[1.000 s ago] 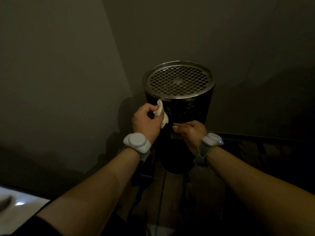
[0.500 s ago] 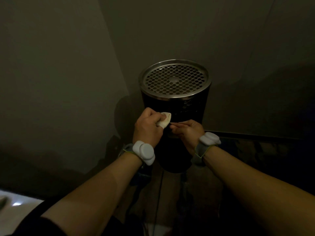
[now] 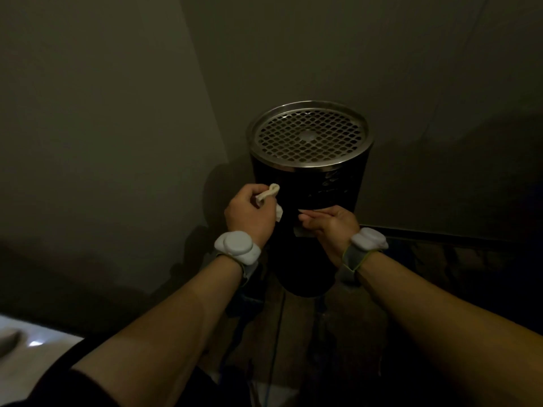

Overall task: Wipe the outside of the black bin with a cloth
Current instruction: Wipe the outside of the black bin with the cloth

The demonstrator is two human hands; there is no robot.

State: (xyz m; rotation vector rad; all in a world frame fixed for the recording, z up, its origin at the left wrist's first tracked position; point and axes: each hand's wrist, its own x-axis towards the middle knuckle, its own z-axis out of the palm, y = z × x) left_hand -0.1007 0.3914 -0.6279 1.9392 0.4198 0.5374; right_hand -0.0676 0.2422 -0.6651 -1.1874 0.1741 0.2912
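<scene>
A tall black bin [image 3: 329, 192] with a perforated steel lid [image 3: 310, 135] stands in a dim corner, against the wall. My left hand [image 3: 249, 214] is closed around a small white cloth [image 3: 269, 196] and presses it on the bin's left front side. My right hand [image 3: 330, 226] rests on the bin's front a little lower and to the right, fingers together and pointing left, touching a pale label [image 3: 302, 232] there. Both wrists wear white bands.
Walls close in on the left [image 3: 102, 142] and behind the bin [image 3: 426, 83]. A dark skirting runs along the right wall [image 3: 455, 235]. A white fixture's edge [image 3: 26, 342] shows at the bottom left. The floor [image 3: 293, 333] below is dark wood.
My left hand with the cloth has slid leftward and slightly down along the bin's side. My right hand has stayed on the bin's front.
</scene>
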